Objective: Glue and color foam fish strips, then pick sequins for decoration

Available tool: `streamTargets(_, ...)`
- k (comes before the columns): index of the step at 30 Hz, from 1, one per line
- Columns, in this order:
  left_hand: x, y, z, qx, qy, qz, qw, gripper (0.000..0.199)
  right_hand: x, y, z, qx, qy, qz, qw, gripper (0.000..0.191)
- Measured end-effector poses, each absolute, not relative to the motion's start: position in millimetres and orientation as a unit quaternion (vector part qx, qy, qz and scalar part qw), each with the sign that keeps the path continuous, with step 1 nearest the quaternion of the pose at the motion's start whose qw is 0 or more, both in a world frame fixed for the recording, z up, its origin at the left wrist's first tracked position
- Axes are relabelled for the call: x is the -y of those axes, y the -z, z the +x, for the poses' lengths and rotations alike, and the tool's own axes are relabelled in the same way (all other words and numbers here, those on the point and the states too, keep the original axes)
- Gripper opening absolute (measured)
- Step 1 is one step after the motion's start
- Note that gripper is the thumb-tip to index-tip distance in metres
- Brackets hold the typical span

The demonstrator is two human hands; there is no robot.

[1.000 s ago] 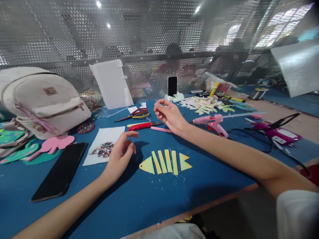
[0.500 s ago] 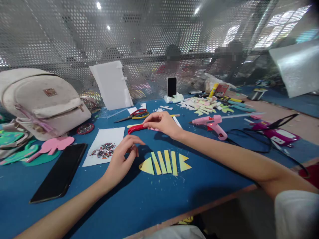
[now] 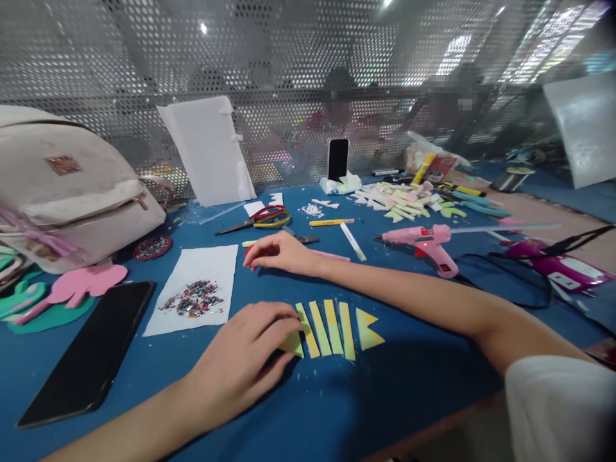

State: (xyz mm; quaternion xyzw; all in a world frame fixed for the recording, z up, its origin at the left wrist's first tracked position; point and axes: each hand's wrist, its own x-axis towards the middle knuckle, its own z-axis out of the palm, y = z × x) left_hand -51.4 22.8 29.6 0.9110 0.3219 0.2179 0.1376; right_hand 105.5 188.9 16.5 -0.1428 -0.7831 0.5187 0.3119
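The fingers [image 3: 282, 310] of the left hand [image 3: 235, 359] bend down onto the yellow-green fish head [image 3: 294, 345], low in the middle of the head view. I cannot tell if they pinch it. Four fish strips [image 3: 332, 327] and a fish tail [image 3: 368, 328] lie in a row to its right. The right hand [image 3: 286, 252], near the middle, has curled fingers over a red knife [image 3: 309, 240]; its grip is hidden. A pink glue gun [image 3: 436, 239] lies right of centre.

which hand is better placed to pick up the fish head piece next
Likely the left hand: it is over the head piece, while the right hand is farther off, near the scissors.
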Motion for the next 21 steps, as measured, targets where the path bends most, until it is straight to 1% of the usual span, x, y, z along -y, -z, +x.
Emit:
streamTargets(5,-20,-26,-54,-0.322,-0.21,0.918,0.099,0.028,-181,-11,101,0.801,-0.505,-0.132,0.294,0.012)
streamTargets(9,-24,-21,-50,-0.325,-0.182,0.926,0.068,0.035,-175,-13,100,0.817,-0.471,-0.134,0.303,0.012)
streamTargets(12,-29,-20,-43,-0.331,-0.171,0.923,0.1,0.037,-172,-13,98,0.819,-0.459,-0.141,0.315,0.011)
streamTargets(15,-32,-21,-40,-0.339,-0.179,0.912,0.146,0.038,-170,-11,97,0.809,-0.472,-0.147,0.318,0.01)
streamTargets(18,-32,-23,-43,-0.353,-0.182,0.902,0.169,0.04,-168,-10,96,0.778,-0.523,-0.151,0.314,0.018)
streamTargets(21,-26,-23,-52,-0.366,-0.178,0.9,0.153,0.042,-167,-12,96,0.745,-0.57,-0.151,0.311,0.031)
